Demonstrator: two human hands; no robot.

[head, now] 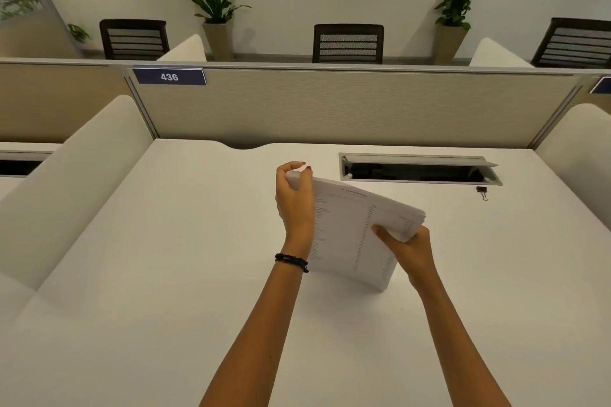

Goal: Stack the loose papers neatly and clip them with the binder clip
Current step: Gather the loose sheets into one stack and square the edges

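A thick stack of printed white papers (350,235) stands tilted on the white desk (165,274), its lower edge resting on the desk top. My left hand (294,205) grips the stack's upper left corner, fingers curled over the top. My right hand (408,249) holds the right side, thumb on the front sheet. A small black binder clip (482,191) lies on the desk to the right, apart from both hands, just below the cable tray.
An open cable tray slot (420,170) is set into the desk behind the papers. A beige partition (347,106) labelled 436 closes the back. Padded side dividers (82,182) flank the desk left and right.
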